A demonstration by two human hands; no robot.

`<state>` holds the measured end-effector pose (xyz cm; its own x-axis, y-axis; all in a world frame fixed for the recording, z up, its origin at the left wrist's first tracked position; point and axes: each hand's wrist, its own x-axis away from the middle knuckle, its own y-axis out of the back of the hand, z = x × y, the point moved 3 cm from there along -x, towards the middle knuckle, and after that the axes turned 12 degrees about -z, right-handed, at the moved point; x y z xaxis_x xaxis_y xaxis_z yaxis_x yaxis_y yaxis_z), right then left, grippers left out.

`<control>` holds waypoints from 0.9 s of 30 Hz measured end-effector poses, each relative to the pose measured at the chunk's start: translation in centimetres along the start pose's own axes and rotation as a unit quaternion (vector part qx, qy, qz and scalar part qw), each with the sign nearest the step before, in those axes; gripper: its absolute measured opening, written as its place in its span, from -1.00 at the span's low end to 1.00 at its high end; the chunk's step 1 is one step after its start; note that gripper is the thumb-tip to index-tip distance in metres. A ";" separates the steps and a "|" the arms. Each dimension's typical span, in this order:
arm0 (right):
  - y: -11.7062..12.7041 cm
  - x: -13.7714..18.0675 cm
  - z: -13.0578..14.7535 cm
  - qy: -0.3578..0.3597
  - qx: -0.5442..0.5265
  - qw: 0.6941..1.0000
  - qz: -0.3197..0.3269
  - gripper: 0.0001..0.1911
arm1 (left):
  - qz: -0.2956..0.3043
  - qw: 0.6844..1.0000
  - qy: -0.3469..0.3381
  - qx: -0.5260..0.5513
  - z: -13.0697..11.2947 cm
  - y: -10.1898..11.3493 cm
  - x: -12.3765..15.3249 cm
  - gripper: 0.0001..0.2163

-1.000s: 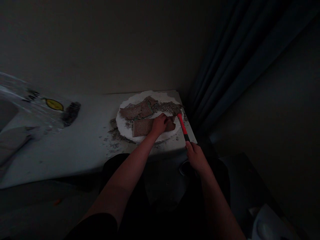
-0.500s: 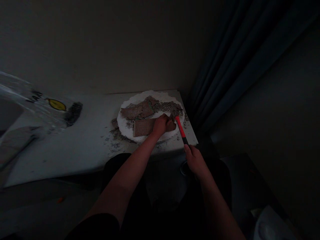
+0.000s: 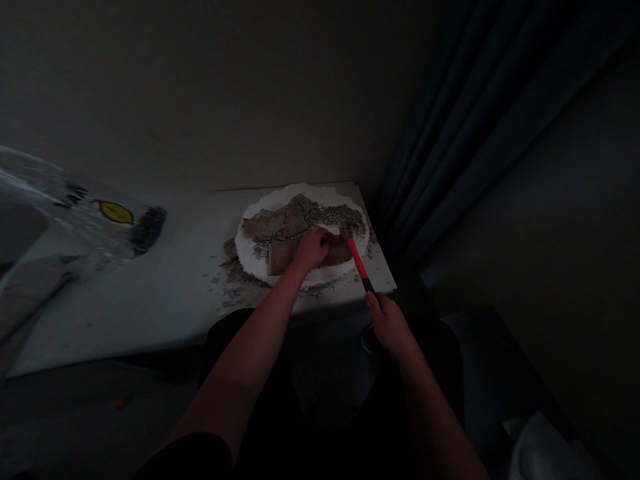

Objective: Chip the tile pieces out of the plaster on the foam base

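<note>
A round white foam slab (image 3: 260, 257) lies on the white table (image 3: 165, 293) near its right end. Brown flat tile pieces (image 3: 273, 225) and grey rubble (image 3: 335, 215) lie on it. My left hand (image 3: 311, 249) is closed over the nearest brown piece (image 3: 278, 257), pressing it down. My right hand (image 3: 387, 323) grips the black end of a hammer with a red handle (image 3: 358, 262). The hammer head (image 3: 345, 231) rests on the piece just right of my left hand.
A clear plastic bag (image 3: 75, 213) with a yellow label lies at the table's left, with a dark clump (image 3: 147, 227) beside it. Crumbs (image 3: 227, 280) are scattered before the slab. Dark curtains (image 3: 475, 133) hang at the right. A wall stands behind the table.
The hammer head has come down and leftward onto the brown piece. My left hand slid a little left over that piece.
</note>
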<state>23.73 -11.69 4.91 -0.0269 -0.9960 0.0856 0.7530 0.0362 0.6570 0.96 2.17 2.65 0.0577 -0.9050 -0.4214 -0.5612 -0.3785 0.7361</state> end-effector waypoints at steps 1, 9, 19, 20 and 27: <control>0.1 -0.1 0.3 0.006 -0.001 1.000 -0.006 -0.57 | 0.014 1.000 -0.005 -0.014 0.0 0.0 0.0 -0.74; -0.6 -0.4 0.0 -0.003 0.011 1.000 0.006 -0.58 | 0.006 0.995 0.008 -0.097 -0.4 0.5 0.7 -0.71; -0.3 0.4 -1.7 -0.015 -0.015 1.000 0.009 -0.55 | 0.058 0.977 -0.033 -0.205 -0.4 3.8 3.2 -0.65; -0.3 0.6 -1.9 -0.024 -0.033 0.999 0.009 -0.54 | 0.066 0.975 -0.030 -0.211 -0.4 4.2 3.7 -0.62; -2.0 2.1 -1.2 -0.256 -0.349 0.888 0.153 -0.45 | 0.111 0.963 -0.056 -0.239 -0.7 4.6 5.3 -0.36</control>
<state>22.99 -13.97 2.91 0.0878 -0.7735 0.6277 0.9961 0.0607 -0.0645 -0.74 -4.50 4.17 -0.1243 -0.9572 -0.2612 -0.1028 -0.2494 0.9629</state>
